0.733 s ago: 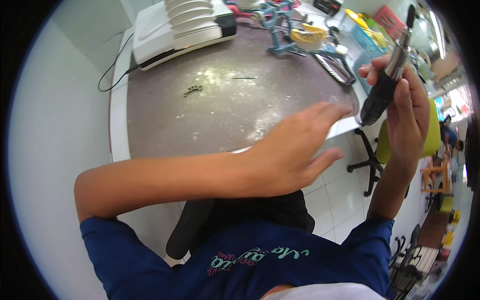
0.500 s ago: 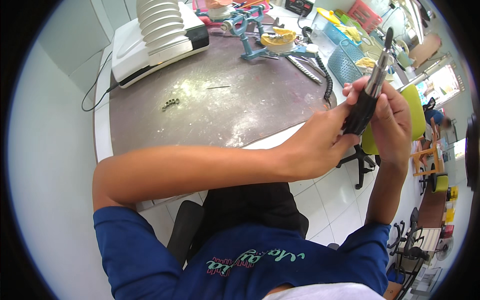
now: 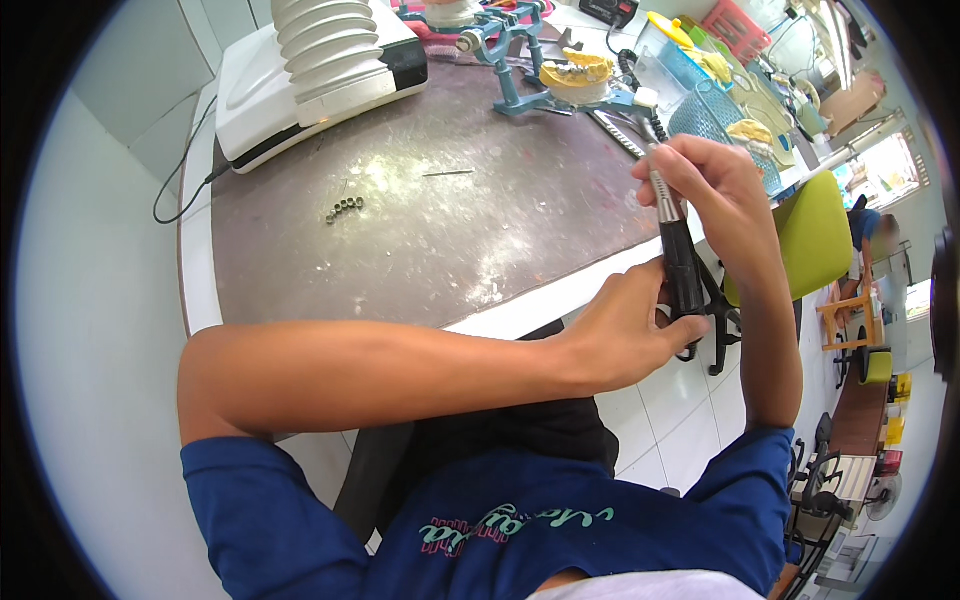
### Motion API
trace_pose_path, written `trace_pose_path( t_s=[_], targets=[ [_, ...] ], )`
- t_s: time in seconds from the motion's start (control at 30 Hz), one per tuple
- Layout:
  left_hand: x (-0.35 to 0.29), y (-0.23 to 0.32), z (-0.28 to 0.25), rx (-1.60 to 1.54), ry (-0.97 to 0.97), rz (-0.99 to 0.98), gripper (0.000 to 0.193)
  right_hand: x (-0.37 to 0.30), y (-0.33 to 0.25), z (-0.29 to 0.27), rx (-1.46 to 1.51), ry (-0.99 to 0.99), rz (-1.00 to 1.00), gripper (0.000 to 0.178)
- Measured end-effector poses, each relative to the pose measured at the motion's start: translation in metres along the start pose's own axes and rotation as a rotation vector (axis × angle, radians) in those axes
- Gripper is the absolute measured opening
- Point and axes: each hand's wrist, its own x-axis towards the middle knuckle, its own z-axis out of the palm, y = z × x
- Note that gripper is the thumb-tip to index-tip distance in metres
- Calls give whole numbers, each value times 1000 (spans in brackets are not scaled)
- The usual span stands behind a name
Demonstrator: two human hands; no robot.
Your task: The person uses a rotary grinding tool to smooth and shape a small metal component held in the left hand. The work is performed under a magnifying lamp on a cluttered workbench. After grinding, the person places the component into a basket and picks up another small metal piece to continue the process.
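Both of my hands are on a rotary handpiece (image 3: 681,262) with a black body and silver nose, over the bench's right front edge. My left hand (image 3: 622,332) grips the black lower body, thumb across its cord end. With its fingers pinched at the silver nose, my right hand (image 3: 728,190) hides most of the tool's tip. A small curved row of metal dental crowns (image 3: 345,209) lies on the dark bench top (image 3: 400,255). Farther back and to the right of it is a thin metal pin or bur (image 3: 447,173).
A blue articulator (image 3: 512,95) bearing a yellow dental cast (image 3: 578,75) stands at the back. Back left is a white machine with a ribbed hose (image 3: 328,50). A blue basket (image 3: 705,118) and green chair (image 3: 812,235) are on the right. Another person (image 3: 870,235) sits farther off.
The handpiece has come down and left, now nearly upright with its tip covered. My right hand has shifted from its body to its nose; my left hand has slid lower.
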Motion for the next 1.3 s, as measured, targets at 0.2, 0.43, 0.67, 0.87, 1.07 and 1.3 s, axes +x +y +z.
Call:
trace_pose_path(
  t_s=[0.2,0.43,0.67,0.87,1.07,1.3],
  targets=[
    [12,-14,-4,-264,-39,-70,28,53,-4,31,-124,-185,-47,30],
    [7,-13,-3,-318,-94,-159,33,76,-1,48,-405,-187,-209,34],
    [6,-13,-2,-241,-135,-88,33,69,29,24,-859,-235,-448,33],
    [11,-22,1,-225,-163,0,31,63,40,48,-1060,-231,-413,68],
    [9,-16,-2,-184,-141,34,29,70,47,58,-1151,-150,-469,53],
    [7,-14,-4,-175,-127,-20,29,73,52,62,-1077,-62,-622,47]
  ],
)
